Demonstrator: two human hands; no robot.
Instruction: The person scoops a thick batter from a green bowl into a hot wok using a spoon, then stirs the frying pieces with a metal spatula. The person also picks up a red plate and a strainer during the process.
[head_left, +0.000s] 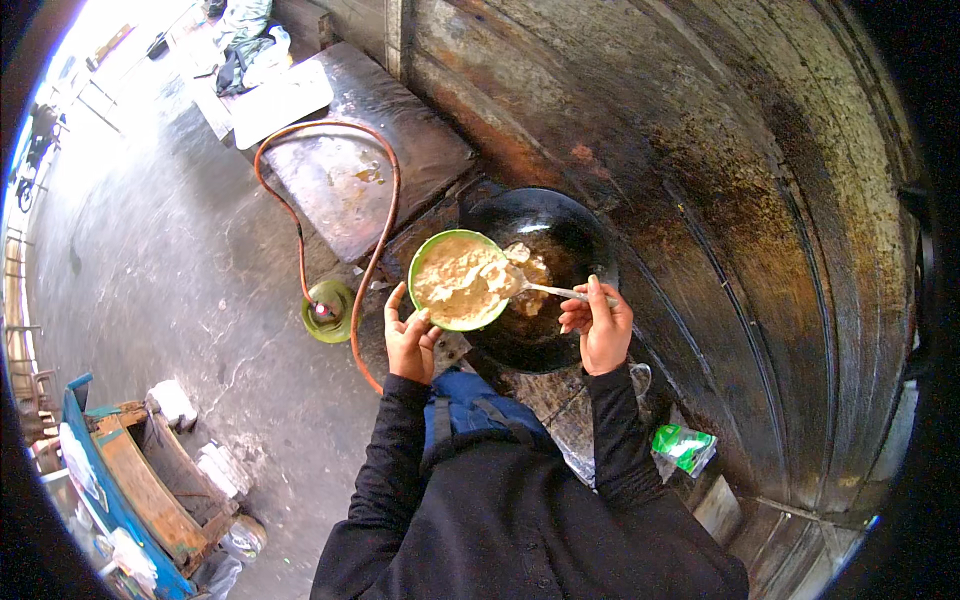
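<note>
My left hand (411, 337) grips the rim of a green bowl (459, 279), which is filled with a thick, lumpy beige batter. In my right hand (600, 326) is the handle of a metal spoon (559, 291); its head lies at the bowl's right edge with batter on it. Beneath both hands, partly hidden by the bowl, sits a large black wok (517, 341). Pieces of batter (534, 262) lie in what looks like oil inside the wok, right beside the bowl.
An orange hose (397, 187) loops from a green gas cylinder (339, 324) on the concrete floor. A worn low table (360, 172) stands beyond the wok. Stained boards (675, 225) rise at the right, near a green and white packet (684, 448). A wooden frame (142, 480) stands lower left.
</note>
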